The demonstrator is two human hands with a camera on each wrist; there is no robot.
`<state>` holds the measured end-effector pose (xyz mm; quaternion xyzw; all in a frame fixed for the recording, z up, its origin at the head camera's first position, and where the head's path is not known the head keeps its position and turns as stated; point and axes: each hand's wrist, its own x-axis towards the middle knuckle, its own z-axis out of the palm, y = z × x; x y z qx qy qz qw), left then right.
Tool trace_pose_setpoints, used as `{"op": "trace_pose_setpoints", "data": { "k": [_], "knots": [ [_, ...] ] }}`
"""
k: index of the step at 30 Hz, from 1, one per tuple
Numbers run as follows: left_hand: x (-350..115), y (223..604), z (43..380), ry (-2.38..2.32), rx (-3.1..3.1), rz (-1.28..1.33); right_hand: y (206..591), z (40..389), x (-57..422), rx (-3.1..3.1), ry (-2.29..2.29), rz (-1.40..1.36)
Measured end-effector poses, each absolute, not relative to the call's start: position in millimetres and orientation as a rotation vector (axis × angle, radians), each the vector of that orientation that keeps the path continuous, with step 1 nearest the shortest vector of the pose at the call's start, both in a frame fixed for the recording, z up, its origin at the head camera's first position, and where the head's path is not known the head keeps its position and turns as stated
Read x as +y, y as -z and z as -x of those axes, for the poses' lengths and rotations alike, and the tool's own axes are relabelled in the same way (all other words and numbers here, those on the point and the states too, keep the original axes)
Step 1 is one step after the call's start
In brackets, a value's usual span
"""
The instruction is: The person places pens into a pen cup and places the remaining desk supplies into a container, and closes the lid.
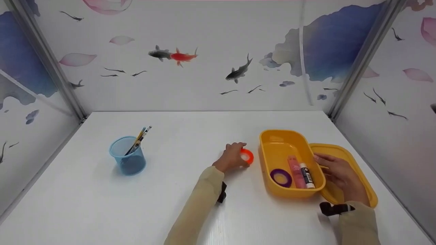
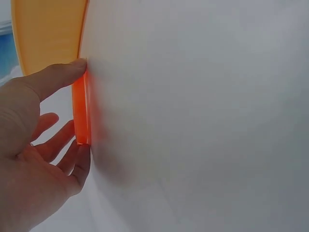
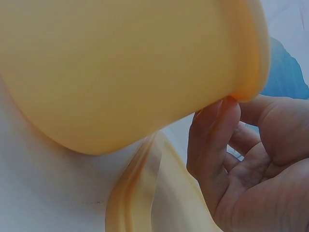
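My left hand (image 1: 233, 157) pinches an orange tape roll (image 1: 250, 156) between thumb and fingertips, just left of the yellow box. Seen from the left wrist, the orange roll (image 2: 81, 108) stands edge-on, with the thumb at one end and fingers at the other. My right hand (image 1: 344, 175) holds the right side of the yellow box (image 1: 279, 146), and its curled fingers (image 3: 212, 130) sit right under the rim. Inside the box lie a purple tape roll (image 1: 273, 177), a pink tube-like item (image 1: 297, 172) and a glue stick (image 1: 307, 175).
A yellow lid (image 1: 361, 183) lies to the right of the box, partly beneath it and my right hand. At the left of the white table (image 1: 85, 204) stands a blue cup (image 1: 131, 165) with several pencils (image 1: 139, 140). Painted panels enclose the table's back and sides.
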<state>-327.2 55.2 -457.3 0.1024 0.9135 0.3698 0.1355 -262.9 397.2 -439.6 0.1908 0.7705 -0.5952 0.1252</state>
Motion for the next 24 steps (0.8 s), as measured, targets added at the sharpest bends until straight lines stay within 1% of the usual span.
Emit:
{"op": "trace_pose_setpoints", "data": {
  "k": [5,9,17,24],
  "knots": [
    [52.6,452.9,326.7,-1.035,2.650,-0.310,439.0,262.4,397.0,2.223,1.751,-0.564],
    [51.7,445.3,326.3,-1.006,2.684,-0.377,438.0,262.9,395.9,2.229,1.740,-0.573],
    [59.1,417.4,323.7,-0.867,2.772,-0.554,438.6,262.7,397.8,2.257,1.742,-0.532],
    [69.3,396.7,321.9,-0.761,2.810,-0.603,440.2,263.4,398.2,2.262,1.722,-0.518]
  ]
}}
